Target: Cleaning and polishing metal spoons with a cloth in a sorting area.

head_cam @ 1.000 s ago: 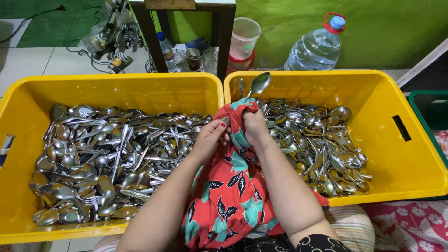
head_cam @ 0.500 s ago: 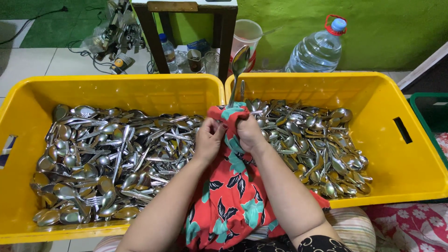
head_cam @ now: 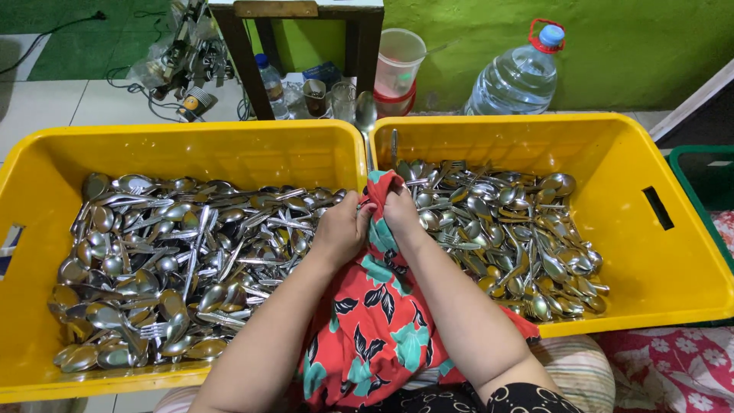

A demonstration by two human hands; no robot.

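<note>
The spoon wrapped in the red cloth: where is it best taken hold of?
Take the spoon by its bare upper handle just below the bowl, coming from above. It stands upright out of the red cloth; both hands cover the lower handle.

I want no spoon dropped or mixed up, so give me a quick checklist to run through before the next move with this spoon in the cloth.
1. Spoon wrapped in red floral cloth: ok, bowl sticks out on top.
2. Left hand on cloth: ok.
3. Right hand on cloth: ok.
4. Spoon clean: cannot tell.
5. Room in left crate: ok.
6. Room in right crate: ok.
</note>
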